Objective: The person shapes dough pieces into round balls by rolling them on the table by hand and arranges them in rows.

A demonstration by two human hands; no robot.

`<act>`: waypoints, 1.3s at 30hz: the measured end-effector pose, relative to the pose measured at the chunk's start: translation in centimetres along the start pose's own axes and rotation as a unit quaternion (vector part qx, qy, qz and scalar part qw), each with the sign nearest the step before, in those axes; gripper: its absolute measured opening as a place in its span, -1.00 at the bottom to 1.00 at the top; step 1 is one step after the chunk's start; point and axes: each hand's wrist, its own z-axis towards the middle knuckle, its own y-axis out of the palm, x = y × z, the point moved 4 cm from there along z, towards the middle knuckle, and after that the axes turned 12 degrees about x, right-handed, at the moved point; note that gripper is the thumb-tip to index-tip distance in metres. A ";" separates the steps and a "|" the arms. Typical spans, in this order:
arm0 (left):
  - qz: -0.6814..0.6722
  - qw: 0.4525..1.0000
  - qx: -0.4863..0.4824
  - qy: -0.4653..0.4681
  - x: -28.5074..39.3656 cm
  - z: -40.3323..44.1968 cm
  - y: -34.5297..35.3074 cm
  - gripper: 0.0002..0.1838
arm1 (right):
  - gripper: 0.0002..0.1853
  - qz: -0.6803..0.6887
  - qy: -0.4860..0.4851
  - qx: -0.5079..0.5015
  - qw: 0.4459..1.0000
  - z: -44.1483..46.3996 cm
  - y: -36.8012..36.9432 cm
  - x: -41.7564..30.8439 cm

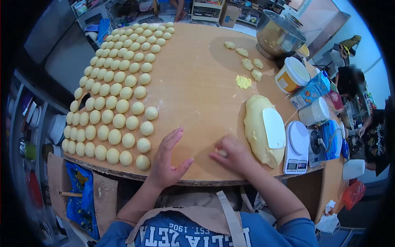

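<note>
My left hand [168, 158] hovers at the table's near edge, fingers stretched and thumb apart, holding nothing. My right hand [233, 154] is curled, slightly blurred, around a small piece of dough [221, 152] on the tabletop; only a pale bit shows between the fingers. Just right of it lies a large mound of dough [256, 127] with a white dough scraper [274, 128] flat on top. To the left of my left hand, many round dough balls [114, 137] stand in rows. Several small irregular dough scraps [247, 64] and a yellow smear of fat [243, 82] lie farther back.
A white digital scale [297, 146] sits right of the mound. Along the right edge are a white-lidded tub [293, 75], a blue carton [310, 90], a white container [314, 111] and a steel mixing bowl [279, 35]. A person in black [376, 136] stands at far right.
</note>
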 end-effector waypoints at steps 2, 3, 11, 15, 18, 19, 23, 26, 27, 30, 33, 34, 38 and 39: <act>0.003 1.000 -0.017 0.005 0.0 0.0 0.3 -0.27 | -0.72 -0.012 0.010 0.005 1.000 1.0 0.0 0.4; 0.012 1.000 -0.027 0.009 -0.2 -0.1 0.2 -0.27 | -0.72 0.010 0.017 -0.004 1.000 1.7 1.0 0.0; 0.017 0.999 -0.031 -0.007 -0.3 -0.4 -0.1 -0.28 | -0.69 0.014 0.013 -0.015 1.000 -0.9 -0.3 -0.5; 0.007 0.999 -0.044 -0.018 -0.2 -0.3 0.3 -0.28 | -0.66 -0.005 0.021 -0.010 1.000 1.8 0.9 0.2; 0.010 0.998 -0.045 -0.030 -0.1 -0.2 -0.1 -0.28 | -0.66 0.032 0.017 -0.049 0.998 1.3 2.1 -1.9; 0.011 0.998 -0.043 -0.037 -0.1 -0.3 -0.2 -0.28 | -0.66 0.041 0.013 -0.045 0.998 0.6 1.9 -2.2; -0.009 0.999 -0.017 -0.037 0.0 -0.2 -0.1 -0.32 | -0.65 0.004 0.028 -0.012 1.000 -1.3 -0.5 -0.6; -0.009 0.998 -0.041 -0.038 0.0 -0.2 0.3 -0.32 | -0.64 -0.012 0.038 0.003 0.999 0.5 -0.1 -0.1; 0.005 0.998 -0.048 -0.034 0.0 -0.2 0.3 -0.32 | -0.63 -0.005 0.034 0.001 0.999 1.2 0.4 -0.2; 0.019 0.998 -0.051 -0.038 -0.3 -0.4 0.0 -0.32 | -0.62 0.015 0.056 -0.066 0.996 0.4 1.5 -2.0; 0.016 0.998 -0.042 -0.044 -0.4 -0.3 -0.2 -0.32 | -0.61 0.045 0.003 -0.025 0.999 -2.4 -0.1 -1.6; 0.013 0.998 -0.043 -0.044 -0.2 -0.3 -0.1 -0.32 | -0.60 0.021 0.014 -0.021 0.999 -2.5 -0.5 -0.9; 0.013 0.997 -0.056 -0.047 0.1 -0.1 0.4 -0.32 | -0.60 -0.012 0.075 -0.029 0.997 -0.2 -0.6 0.1; 0.017 0.997 -0.060 -0.043 0.1 -0.1 0.4 -0.31 | -0.60 0.000 0.087 -0.042 0.995 0.5 -0.1 -0.2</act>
